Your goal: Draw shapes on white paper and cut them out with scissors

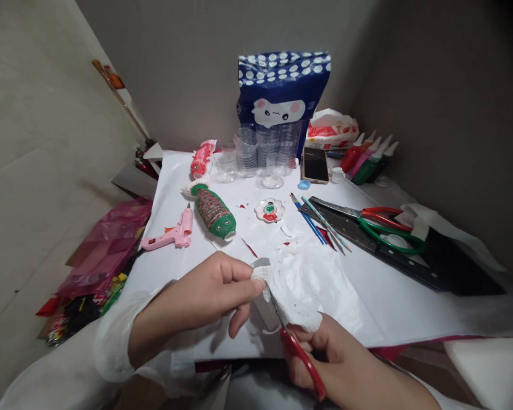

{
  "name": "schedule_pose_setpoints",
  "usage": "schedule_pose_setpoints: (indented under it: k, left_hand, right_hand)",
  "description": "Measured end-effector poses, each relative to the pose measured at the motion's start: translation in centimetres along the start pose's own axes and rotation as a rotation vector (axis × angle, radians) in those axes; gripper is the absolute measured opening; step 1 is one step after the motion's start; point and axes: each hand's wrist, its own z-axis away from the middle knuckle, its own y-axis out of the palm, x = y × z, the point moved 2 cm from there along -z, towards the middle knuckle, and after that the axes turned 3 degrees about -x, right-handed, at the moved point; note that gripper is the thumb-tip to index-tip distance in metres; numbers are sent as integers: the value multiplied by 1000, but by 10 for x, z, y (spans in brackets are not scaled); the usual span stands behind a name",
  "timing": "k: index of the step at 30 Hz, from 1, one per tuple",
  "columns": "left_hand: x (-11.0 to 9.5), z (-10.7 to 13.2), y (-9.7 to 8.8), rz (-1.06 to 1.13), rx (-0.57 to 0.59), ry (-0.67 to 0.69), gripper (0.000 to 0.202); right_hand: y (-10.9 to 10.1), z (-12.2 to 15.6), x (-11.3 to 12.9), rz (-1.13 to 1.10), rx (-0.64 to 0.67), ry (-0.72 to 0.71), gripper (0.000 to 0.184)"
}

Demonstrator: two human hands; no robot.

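Note:
My left hand [224, 290] pinches the edge of a white textured sheet [297, 304], which looks like stiffened paper or clay. In my right hand [325, 356] is a pair of red-handled scissors [301, 359], its blades pointing up and left against the sheet close to my left fingertips. Part of the sheet also rests over my right fingers. Beyond my hands lies a green painted fish [214, 212] with a speckled red body. Left of it rests a pink glue gun [171, 229]. A flower-shaped palette [269, 210] holds red and green paint.
A smaller red fish [202, 159] lies behind. Clear plastic cups [267, 151] stand before a blue bag [282, 80]. At right are a phone [315, 165], paint bottles [370, 156], brushes [312, 219] and large green-and-red-handled scissors [378, 222] on a dark board [444, 265].

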Motion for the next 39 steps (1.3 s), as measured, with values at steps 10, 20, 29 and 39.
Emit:
schedule_pose_setpoints:
  k: [10,20,29,39]
  left_hand:
    - [2,2,-2,6,51,-18,45]
    - [3,1,1,-39,56,-63,43]
    - [3,2,-1,-58,116,-53,47]
    - [0,-1,1,155,128,-17,43]
  right_hand:
    - [-5,5,14,-14,16,16,34]
    - [-15,4,13,18,79,55,33]
    - [-20,4,8,14,119,71,35]
    - [-19,5,1,-71,151,77,38]
